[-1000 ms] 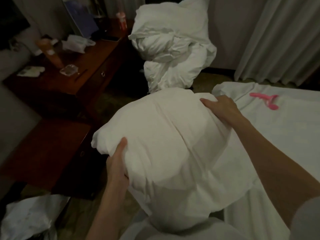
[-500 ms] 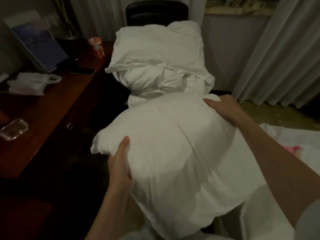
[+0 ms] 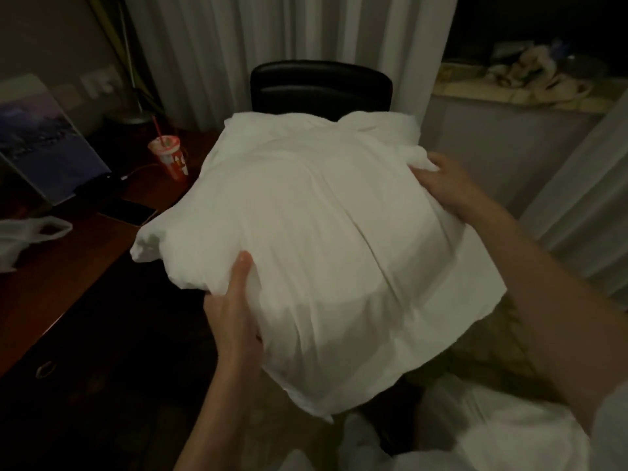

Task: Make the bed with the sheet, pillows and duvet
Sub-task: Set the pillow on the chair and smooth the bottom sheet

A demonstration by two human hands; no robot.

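Note:
I hold a large white pillow (image 3: 323, 246) in front of me with both hands. My left hand (image 3: 236, 314) grips its near left edge, thumb on top. My right hand (image 3: 445, 185) grips its far right corner. The pillow fills the middle of the view and hides most of the white bedding pile (image 3: 258, 122) stacked on the black chair (image 3: 321, 85) behind it. A bit of white bed linen (image 3: 503, 433) shows at the bottom right.
A dark wooden desk (image 3: 57, 273) runs along the left, carrying a red cup with a straw (image 3: 170, 158), a phone (image 3: 127, 210), a framed picture (image 3: 44, 144) and a plastic bag (image 3: 27, 232). Curtains (image 3: 306, 35) hang behind the chair. A cluttered ledge (image 3: 520, 86) sits at the right.
I have turned left and lifted my view with the pillow still in both hands. The bed and its pink object have left the view; the pillow now covers the bedding pile on the chair.

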